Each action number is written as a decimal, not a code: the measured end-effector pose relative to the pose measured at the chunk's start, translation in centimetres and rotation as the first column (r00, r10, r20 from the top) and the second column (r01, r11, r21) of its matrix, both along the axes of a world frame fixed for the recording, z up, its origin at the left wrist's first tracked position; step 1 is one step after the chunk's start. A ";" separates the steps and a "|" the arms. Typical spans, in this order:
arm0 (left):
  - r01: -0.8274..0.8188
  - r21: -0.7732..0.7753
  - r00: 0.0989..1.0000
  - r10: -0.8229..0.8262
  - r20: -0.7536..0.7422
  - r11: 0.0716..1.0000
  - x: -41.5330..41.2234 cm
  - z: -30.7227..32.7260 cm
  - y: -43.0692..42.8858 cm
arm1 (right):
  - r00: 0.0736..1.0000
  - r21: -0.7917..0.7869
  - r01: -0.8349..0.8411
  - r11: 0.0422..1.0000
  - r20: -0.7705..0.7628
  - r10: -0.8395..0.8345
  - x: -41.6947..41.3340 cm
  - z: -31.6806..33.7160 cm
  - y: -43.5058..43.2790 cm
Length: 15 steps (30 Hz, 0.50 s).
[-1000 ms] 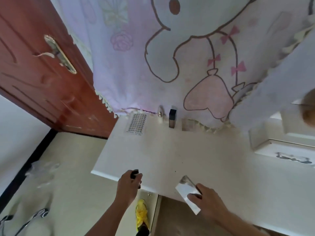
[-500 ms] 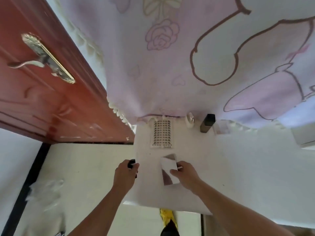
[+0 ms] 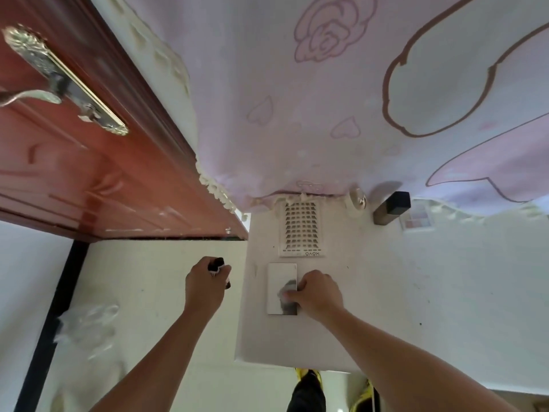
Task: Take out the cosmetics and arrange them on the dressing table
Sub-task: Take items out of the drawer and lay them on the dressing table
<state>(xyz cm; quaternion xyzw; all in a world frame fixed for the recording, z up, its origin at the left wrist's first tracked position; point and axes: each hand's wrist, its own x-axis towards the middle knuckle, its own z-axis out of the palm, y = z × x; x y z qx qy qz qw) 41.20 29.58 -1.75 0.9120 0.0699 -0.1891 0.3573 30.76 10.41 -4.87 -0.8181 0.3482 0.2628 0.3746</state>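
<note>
Dressing table (image 3: 395, 295), white compact (image 3: 277, 282) under right hand (image 3: 317, 292)

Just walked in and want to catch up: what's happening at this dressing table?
The right hand holds a flat white case on the dressing table, in front of a white gridded tray. The left hand grips a small dark item off the table's left edge. A dark-capped bottle stands at the back.

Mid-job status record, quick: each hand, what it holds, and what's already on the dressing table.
left hand: holds small dark items, off the table's left edge
right hand: grips flat white case, lying flat on dressing table
back row: perforated tray, round silvery piece, dark-capped bottle, palette
</note>
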 end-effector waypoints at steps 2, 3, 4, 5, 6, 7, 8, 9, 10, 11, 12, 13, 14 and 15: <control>0.003 -0.040 1.000 -0.002 0.009 0.999 0.3 0.1 -0.8 | 1.000 -0.037 -0.025 0.999 -0.017 0.025 -0.1 0.0 -0.2; 0.017 -0.058 1.000 -0.016 0.004 0.998 0.4 0.2 -1.3 | 0.999 -0.045 -0.025 0.999 -0.020 0.024 -0.4 0.0 -0.5; 0.035 -0.079 0.999 -0.035 -0.009 0.996 0.3 0.3 -1.9 | 1.000 -0.049 -0.017 0.999 -0.018 0.017 -0.7 0.0 -1.0; 0.063 -0.105 0.998 -0.065 -0.018 0.993 0.1 0.4 -2.8 | 1.000 -0.054 -0.002 0.999 -0.011 0.001 -1.2 0.1 -1.8; 0.099 -0.121 0.994 -0.102 -0.024 0.988 -0.2 0.5 -3.8 | 1.000 -0.063 0.019 0.998 -0.002 -0.019 -1.8 0.2 -2.8; 0.137 -0.135 0.990 -0.141 -0.023 0.981 -0.5 0.5 -4.8 | 0.999 -0.073 0.040 0.997 0.005 -0.040 -2.4 0.2 -3.9; 0.171 -0.147 0.984 -0.176 -0.023 0.974 -1.0 0.4 -6.1 | 0.998 -0.083 0.065 0.994 0.013 -0.065 -3.2 0.3 -5.2; 0.202 -0.162 0.978 -0.208 -0.018 0.966 -1.6 0.2 -7.4 | 0.995 -0.091 0.097 0.991 0.019 -0.096 -4.0 0.3 -6.5; 0.228 -0.177 0.972 -0.234 -0.014 0.957 -2.2 0.0 -8.7 | 0.991 -0.094 0.133 0.987 0.027 -0.131 -4.9 0.4 -7.6; 0.254 -0.194 0.966 -0.260 -0.006 0.948 -3.0 -0.4 -10.0 | 0.986 -0.091 0.165 0.982 0.033 -0.162 -5.8 0.4 -8.6; 0.286 -0.197 0.957 -0.289 0.012 0.938 -3.6 -0.7 -11.0 | 0.982 -0.088 0.187 0.978 0.038 -0.184 -6.6 0.4 -9.3; 0.328 -0.185 0.945 -0.325 0.045 0.926 -4.1 -1.1 -12.0 | 0.979 -0.089 0.202 0.975 0.041 -0.199 -7.1 0.4 -9.8; 0.368 -0.166 0.930 -0.360 0.079 0.915 -4.7 -1.4 -12.9 | 0.977 -0.091 0.214 0.973 0.041 -0.211 -7.7 0.4 -10.2; 0.401 -0.146 0.915 -0.387 0.113 0.904 -5.1 -1.7 -13.8 | 0.974 -0.090 0.225 0.970 0.041 -0.222 -8.1 0.4 -10.5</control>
